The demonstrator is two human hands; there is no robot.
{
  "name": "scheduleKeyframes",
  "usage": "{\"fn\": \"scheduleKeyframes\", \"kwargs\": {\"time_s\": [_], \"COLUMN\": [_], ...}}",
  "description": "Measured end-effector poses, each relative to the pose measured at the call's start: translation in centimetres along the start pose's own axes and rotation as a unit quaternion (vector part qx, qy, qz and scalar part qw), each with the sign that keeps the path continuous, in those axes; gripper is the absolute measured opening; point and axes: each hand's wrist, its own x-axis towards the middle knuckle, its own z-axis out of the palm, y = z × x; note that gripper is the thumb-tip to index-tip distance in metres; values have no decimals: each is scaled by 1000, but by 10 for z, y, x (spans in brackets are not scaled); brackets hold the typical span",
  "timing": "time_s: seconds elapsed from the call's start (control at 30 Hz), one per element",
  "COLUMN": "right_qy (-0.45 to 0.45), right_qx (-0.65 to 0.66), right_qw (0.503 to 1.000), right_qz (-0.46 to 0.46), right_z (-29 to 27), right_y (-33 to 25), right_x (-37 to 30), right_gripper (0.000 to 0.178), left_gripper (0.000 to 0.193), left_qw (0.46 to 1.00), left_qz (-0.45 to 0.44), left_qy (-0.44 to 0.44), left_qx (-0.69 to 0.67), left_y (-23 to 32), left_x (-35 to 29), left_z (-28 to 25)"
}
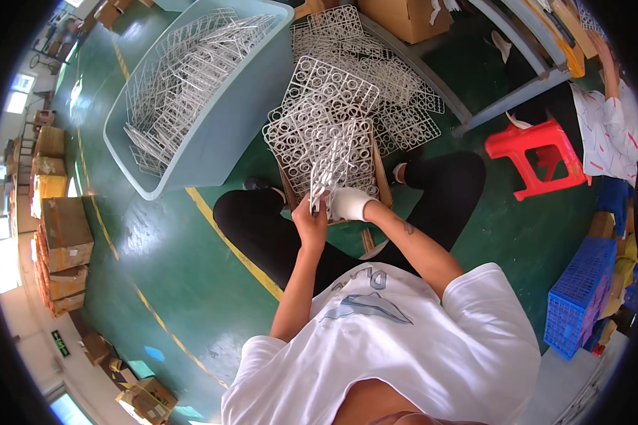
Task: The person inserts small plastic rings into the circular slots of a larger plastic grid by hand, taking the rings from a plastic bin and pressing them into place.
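Bright daylight enters from the left edge, where the windows (3, 265) burn out to white and the green floor (163, 269) carries pale glare patches, while deep shadow sits beneath the grey metal frame (510, 103) at upper right. The white grids (337, 81) at upper centre are well lit, their fine bars blending together where they overlap. Fisheye distortion bends straight edges toward a dark, purple-fringed rim, with details softening at far left.

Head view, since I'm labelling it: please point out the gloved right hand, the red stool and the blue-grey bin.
Gloved right hand (350, 204): head view, middle of the hand.
Red stool (519, 150): head view, its left side.
Blue-grey bin (237, 112): head view, bare outer wall.
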Motion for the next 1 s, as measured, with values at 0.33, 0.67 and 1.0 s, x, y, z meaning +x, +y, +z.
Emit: {"fn": "scheduleKeyframes", "kwargs": {"time_s": [0.33, 0.67, 1.0], "right_qy": [335, 194, 223], "right_qx": [120, 231, 438], "right_qw": [934, 953, 870], "right_qz": [-35, -35, -37], "right_z": [-19, -20, -47], "right_y": [-52, -64, -69], "right_x": [-84, -55, -69], "right_gripper": [16, 22, 23], "left_gripper": [26, 31, 31], "left_qw": [931, 918, 909], "left_qz": [-212, -183, -193], "left_qy": [77, 45, 69], "left_qx": [-288, -348, -362], "left_y": [-22, -7, -24], "left_x": [28, 40, 39], "left_z": [-40, -39, -36]}}
